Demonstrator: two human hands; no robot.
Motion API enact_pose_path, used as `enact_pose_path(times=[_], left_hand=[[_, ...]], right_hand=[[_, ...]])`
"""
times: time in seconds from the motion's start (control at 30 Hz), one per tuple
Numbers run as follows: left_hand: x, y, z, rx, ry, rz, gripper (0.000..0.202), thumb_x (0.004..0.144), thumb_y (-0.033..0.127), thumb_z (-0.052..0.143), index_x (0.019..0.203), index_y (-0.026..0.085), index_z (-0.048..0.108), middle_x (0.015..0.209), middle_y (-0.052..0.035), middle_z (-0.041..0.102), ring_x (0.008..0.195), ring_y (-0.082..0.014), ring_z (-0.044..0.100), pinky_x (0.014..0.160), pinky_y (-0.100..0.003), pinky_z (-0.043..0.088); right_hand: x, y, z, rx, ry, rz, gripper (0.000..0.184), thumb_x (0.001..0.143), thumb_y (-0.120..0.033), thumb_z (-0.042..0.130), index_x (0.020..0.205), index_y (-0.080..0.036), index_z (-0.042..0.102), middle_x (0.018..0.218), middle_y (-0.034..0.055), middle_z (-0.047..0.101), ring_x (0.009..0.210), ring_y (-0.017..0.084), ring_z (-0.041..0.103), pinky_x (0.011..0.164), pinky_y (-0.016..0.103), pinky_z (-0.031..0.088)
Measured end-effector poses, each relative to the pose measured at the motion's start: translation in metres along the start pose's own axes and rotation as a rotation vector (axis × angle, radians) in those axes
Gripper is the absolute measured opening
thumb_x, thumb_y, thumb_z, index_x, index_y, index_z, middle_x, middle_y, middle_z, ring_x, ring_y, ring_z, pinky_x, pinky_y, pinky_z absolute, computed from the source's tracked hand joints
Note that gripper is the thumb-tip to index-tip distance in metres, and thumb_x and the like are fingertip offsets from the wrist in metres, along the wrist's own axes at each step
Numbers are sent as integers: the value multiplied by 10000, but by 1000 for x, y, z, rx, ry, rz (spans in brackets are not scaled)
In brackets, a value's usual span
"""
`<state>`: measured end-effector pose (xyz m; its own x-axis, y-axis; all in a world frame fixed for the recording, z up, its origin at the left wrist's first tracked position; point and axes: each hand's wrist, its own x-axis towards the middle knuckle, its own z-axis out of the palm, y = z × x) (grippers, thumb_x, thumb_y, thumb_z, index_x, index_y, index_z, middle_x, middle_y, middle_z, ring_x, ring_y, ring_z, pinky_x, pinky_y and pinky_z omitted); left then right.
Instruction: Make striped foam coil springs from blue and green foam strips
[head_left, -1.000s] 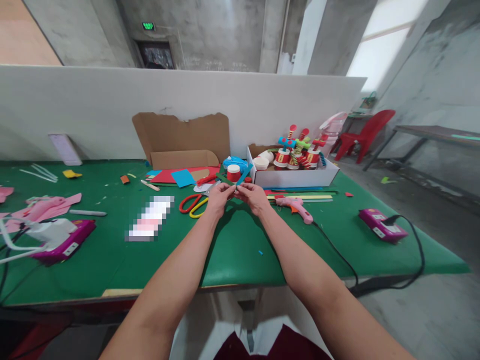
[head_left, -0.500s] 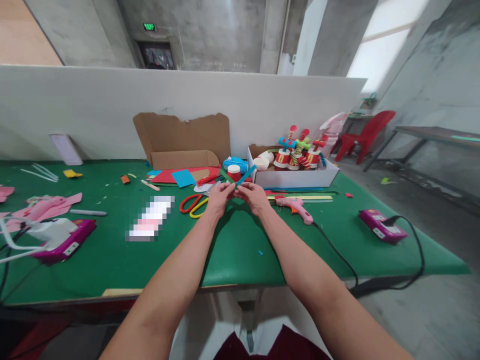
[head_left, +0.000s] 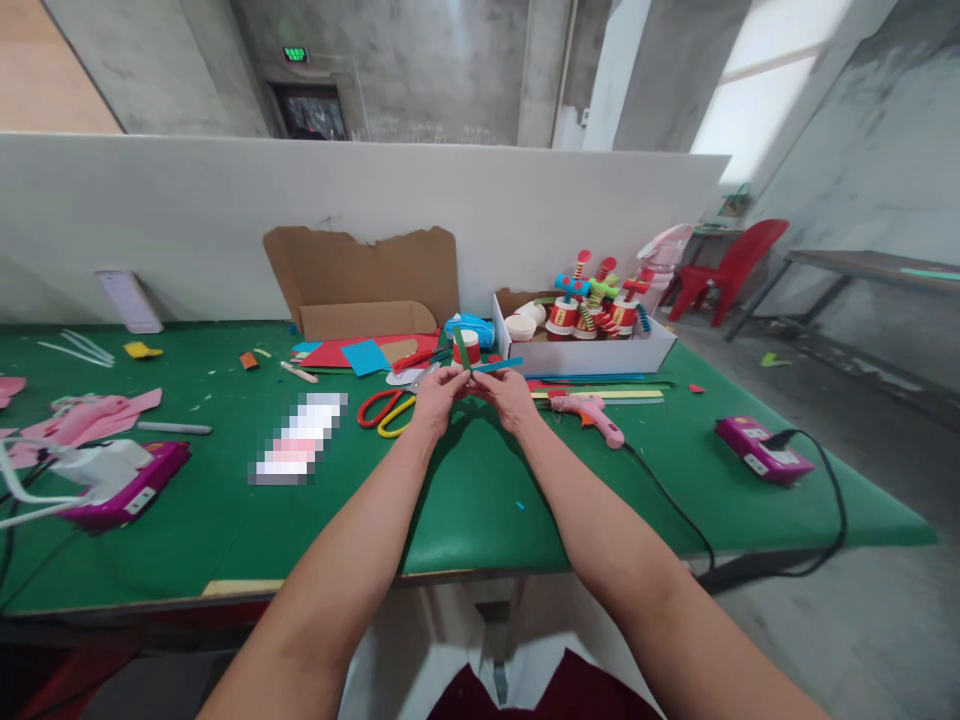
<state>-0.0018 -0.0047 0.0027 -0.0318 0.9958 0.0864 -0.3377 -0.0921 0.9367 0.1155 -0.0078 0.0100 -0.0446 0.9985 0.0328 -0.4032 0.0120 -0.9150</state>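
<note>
My left hand (head_left: 441, 396) and my right hand (head_left: 507, 394) meet over the table, fingertips pinched together where two paper strips join. The green paper strip (head_left: 461, 348) sticks up from the pinch, and the blue paper strip (head_left: 501, 366) points out to the right above my right hand. Just behind the strips stands a red and white paper cup (head_left: 472, 345), partly covered by the green one. Scissors with red and yellow handles (head_left: 381, 408) lie beside my left hand. A pink glue gun (head_left: 589, 414) rests to the right of my right hand.
A white box (head_left: 592, 357) at the back right holds cup figures with coloured springs. Cardboard (head_left: 367, 270) leans against the white partition. Purple power strips (head_left: 761, 452) sit at both sides, with cords trailing. A phone (head_left: 129, 301) props at the far left.
Both strips have turned anticlockwise in my fingers: the green one now stands nearly upright, and the blue one has dropped toward level. My hands stay in about the same place.
</note>
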Motion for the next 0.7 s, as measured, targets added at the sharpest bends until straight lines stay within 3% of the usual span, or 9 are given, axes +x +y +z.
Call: enact_pose_path(times=[0.3,0.5,0.7], left_hand=[[-1,0,1,37,-37,-17,394,465,463,816,619,156,622,551,20,583,504,-81,479,530,-230,377],[0,0,0,41,-39,-22,434,427,484,825,608,147,620,527,26,580,492,-75,481,519,-220,371],[0,0,0,34,-41,-17,409,482,478,812,625,143,628,536,21,573,500,-76,485,519,-222,375]], right_hand=[[1,-2,0,-5,83,-18,202,596,-251,783,640,-150,613,589,-26,636,546,84,579,620,242,523],[0,-2,0,-16,66,4,218,603,-243,789,660,-159,597,591,-31,630,545,82,581,623,240,519],[2,-3,-2,-19,28,30,169,599,-230,775,636,-145,634,560,-15,624,525,83,565,619,237,511]])
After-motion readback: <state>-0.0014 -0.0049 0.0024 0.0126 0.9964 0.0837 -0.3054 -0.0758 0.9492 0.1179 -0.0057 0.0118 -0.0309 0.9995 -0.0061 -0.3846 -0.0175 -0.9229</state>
